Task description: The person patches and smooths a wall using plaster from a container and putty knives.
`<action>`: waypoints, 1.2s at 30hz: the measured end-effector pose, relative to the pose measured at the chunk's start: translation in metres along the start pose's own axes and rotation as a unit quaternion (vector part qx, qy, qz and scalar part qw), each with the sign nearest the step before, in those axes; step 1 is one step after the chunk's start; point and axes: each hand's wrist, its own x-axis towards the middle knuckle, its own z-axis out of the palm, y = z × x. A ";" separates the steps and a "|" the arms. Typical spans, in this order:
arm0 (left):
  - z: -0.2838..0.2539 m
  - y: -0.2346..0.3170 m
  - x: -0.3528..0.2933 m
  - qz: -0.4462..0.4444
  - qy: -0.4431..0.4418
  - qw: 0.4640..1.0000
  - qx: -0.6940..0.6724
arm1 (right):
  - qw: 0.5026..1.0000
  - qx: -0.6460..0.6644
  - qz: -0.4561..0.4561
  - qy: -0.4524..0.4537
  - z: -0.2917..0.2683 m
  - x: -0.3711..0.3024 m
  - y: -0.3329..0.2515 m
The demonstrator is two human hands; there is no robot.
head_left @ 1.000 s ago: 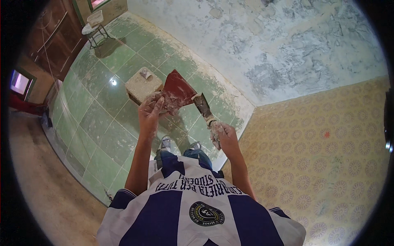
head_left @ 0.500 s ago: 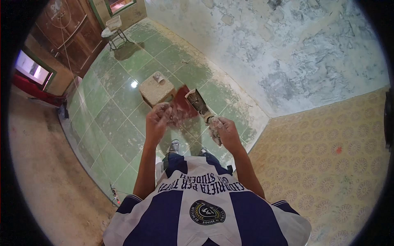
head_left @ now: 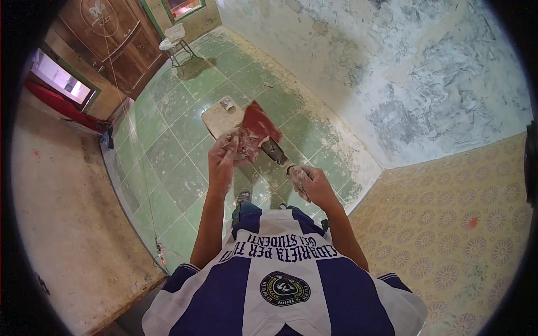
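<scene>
My left hand [head_left: 223, 157], dusted with white, is closed on the near end of a flat red sheet [head_left: 261, 122]. Smears of pale plaster cover the part beside my fingers; its far end is plain red. My right hand [head_left: 311, 182] wraps round the handle of a putty knife [head_left: 274, 151], whose dark blade is streaked with pale residue. The blade's end overlaps the near right edge of the sheet and seems to touch it. Both tools are held up in front of me over the floor.
A pale block-like box [head_left: 217, 119] with a small cup [head_left: 227, 104] on top stands beyond my left hand. Plaster marks the green tiled floor [head_left: 179, 140]. A small stool [head_left: 178, 47] stands by the wooden door [head_left: 106, 42]. A patchy white wall [head_left: 358, 73] rises at right.
The putty knife has moved down and left from above the red sheet's right side to its near edge. The sheet is turned more toward view. The whole view has shifted slightly.
</scene>
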 end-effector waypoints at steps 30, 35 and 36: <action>0.027 -0.016 -0.089 -0.022 0.038 0.998 0.041 | 0.995 0.007 0.000 -0.096 -0.014 -0.035 0.028; 0.004 -0.014 -0.090 -0.020 0.103 0.993 0.054 | 0.992 0.074 0.032 -0.100 -0.011 -0.023 0.056; -0.001 -0.014 -0.091 -0.034 0.113 0.991 0.055 | 0.995 0.046 0.013 -0.091 -0.010 -0.020 0.061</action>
